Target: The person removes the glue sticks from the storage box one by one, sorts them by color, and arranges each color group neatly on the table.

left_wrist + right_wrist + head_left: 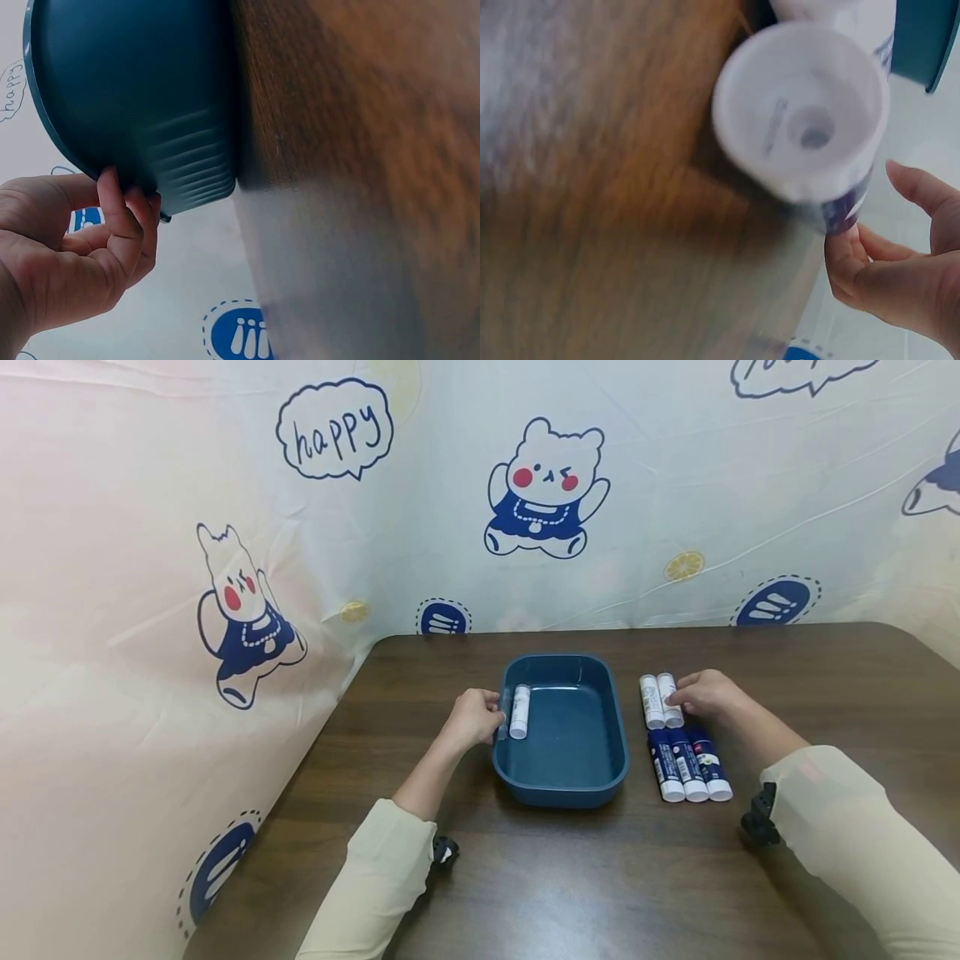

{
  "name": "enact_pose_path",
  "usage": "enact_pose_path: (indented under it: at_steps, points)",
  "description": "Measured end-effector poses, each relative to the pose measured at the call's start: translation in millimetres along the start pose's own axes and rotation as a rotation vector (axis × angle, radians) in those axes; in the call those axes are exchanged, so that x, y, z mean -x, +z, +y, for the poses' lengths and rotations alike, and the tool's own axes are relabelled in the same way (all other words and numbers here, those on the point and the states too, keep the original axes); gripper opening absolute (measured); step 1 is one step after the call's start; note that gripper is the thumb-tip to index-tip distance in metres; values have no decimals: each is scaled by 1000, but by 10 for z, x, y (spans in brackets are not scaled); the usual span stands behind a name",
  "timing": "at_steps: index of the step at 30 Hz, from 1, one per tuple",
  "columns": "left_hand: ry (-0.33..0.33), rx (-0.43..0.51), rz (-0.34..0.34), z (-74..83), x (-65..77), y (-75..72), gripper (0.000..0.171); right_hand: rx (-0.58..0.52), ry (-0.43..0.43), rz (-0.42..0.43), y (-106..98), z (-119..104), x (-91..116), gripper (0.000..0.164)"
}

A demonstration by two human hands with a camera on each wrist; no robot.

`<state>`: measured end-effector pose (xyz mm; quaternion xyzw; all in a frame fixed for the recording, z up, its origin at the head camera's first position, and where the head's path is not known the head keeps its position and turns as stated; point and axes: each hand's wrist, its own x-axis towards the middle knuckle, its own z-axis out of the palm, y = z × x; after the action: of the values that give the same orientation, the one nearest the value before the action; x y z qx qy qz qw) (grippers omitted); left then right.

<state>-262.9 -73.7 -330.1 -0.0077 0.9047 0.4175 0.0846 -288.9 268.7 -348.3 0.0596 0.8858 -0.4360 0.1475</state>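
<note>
My left hand (474, 718) grips the left rim of a dark blue-green plastic basin (560, 797); in the left wrist view its curled fingers (124, 217) lie against the outer wall. Inside the basin, by the left wall, lies a white glue stick (520, 712). On the right, two white glue sticks (652, 702) lie side by side. My right hand (708, 693) reaches over the right-hand one, fingertips at its side. In the right wrist view, thumb and fingers stand apart, partly behind the white end of a nearer blue glue stick (795, 112).
Three blue glue sticks (687, 766) with white ends lie in a row just nearer than the white pair. Everything rests on a dark brown wooden table (555, 885). A pale printed curtain (450, 510) hangs behind and to the left of the table.
</note>
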Motion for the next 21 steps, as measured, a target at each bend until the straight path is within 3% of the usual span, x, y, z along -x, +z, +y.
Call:
enact_pose_path:
  at_steps: [3, 21]
  points:
    - [-1, 3, 3, -2, 1, 1, 40, 60, -34, 34, 23, -56, 34, 63]
    - [-4, 7, -2, -13, -5, 10, 41, -47, -58, 55, 34, -220, 104, 61]
